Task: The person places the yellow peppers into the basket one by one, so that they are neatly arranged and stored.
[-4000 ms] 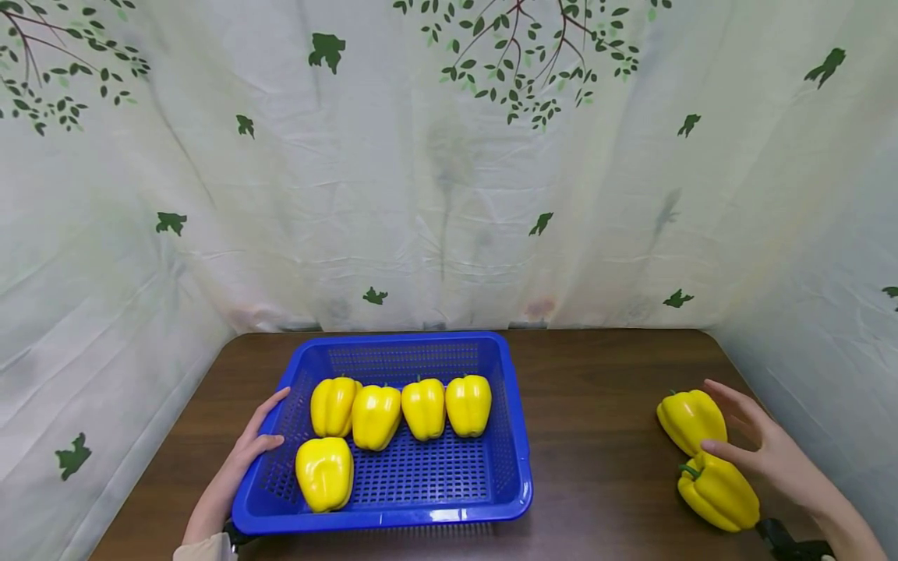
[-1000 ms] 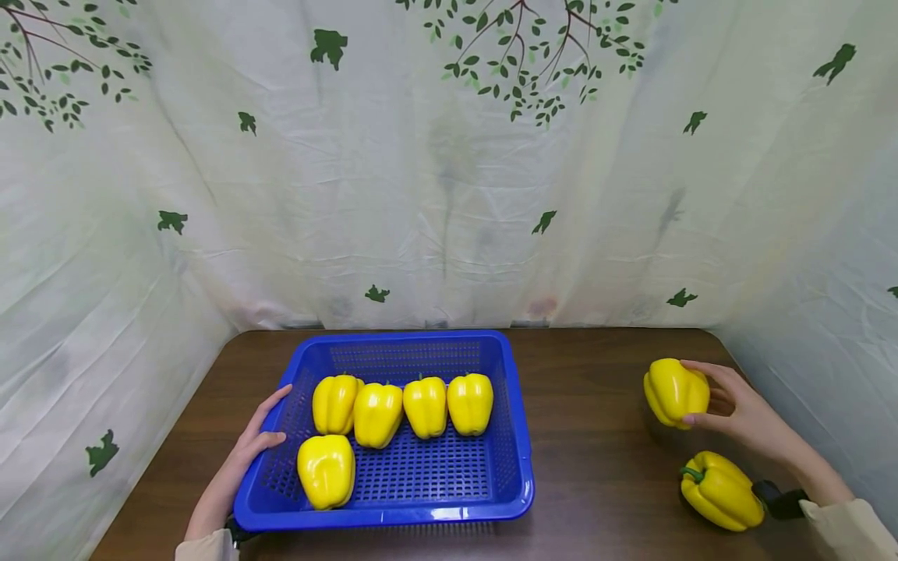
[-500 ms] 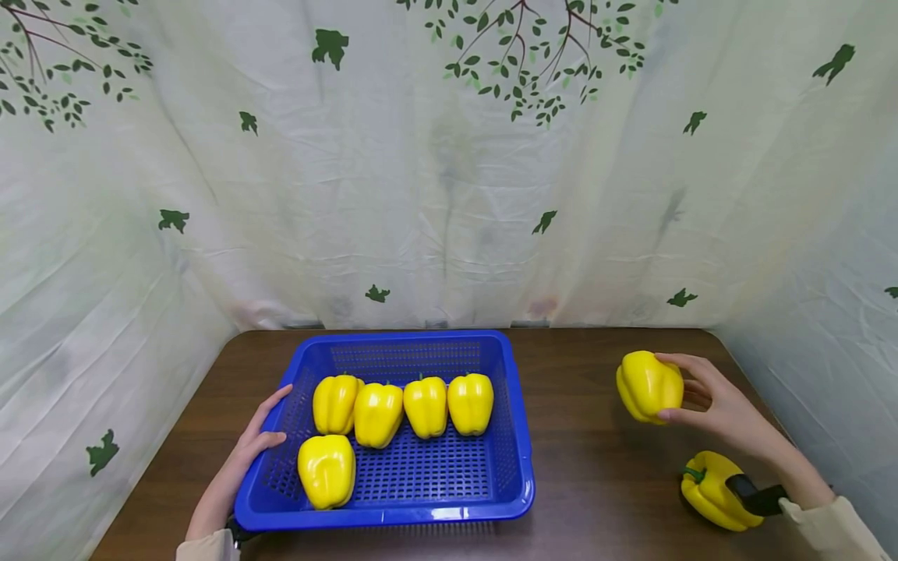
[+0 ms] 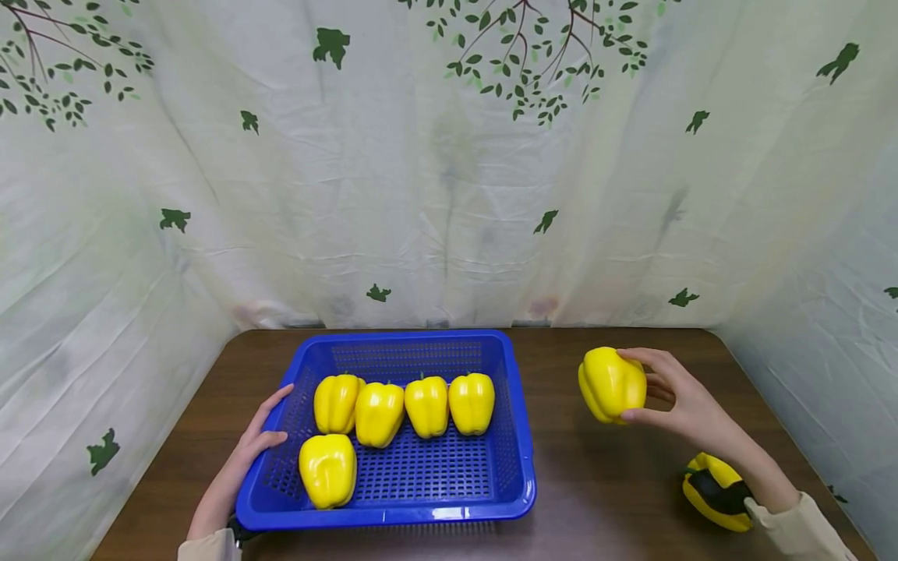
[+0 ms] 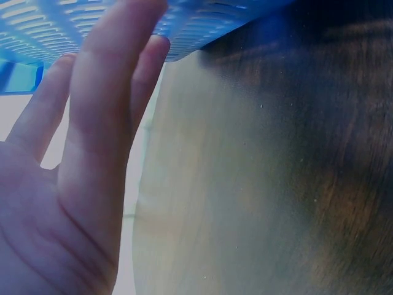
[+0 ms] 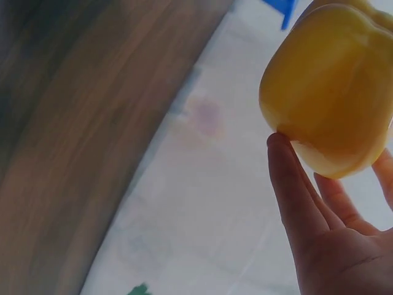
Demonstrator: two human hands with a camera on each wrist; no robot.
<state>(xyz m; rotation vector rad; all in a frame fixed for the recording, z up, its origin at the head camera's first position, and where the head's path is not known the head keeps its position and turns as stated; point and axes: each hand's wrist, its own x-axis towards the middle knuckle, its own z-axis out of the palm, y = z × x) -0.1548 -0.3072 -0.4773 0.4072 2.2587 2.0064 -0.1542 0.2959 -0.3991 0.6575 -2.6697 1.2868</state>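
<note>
Held above the table's right part is a yellow bell pepper (image 4: pixel 611 385), pinched between the thumb and fingers of my right hand (image 4: pixel 677 397). In the right wrist view, the fingertips meet the lower end of that pepper (image 6: pixel 328 92). My left hand (image 4: pixel 245 456) rests against the left side of a blue perforated basket (image 4: pixel 382 516), its fingertips at the rim. The left wrist view shows the fingers (image 5: pixel 101 92) fairly straight against the basket wall. Inside the basket stand several yellow bell peppers (image 4: pixel 380 414), most in a back row, one at front left (image 4: pixel 328 471).
Another yellow bell pepper (image 4: pixel 715 491) lies on the brown wooden table (image 4: pixel 575 499), partly hidden by a black strap or device at my right wrist. A pale curtain with leaf prints (image 4: pixel 449 195) hangs behind the table.
My right hand has taken hold of one of the two peppers on the right, lifted it and carried it left toward the basket. The left hand and basket have stayed put.
</note>
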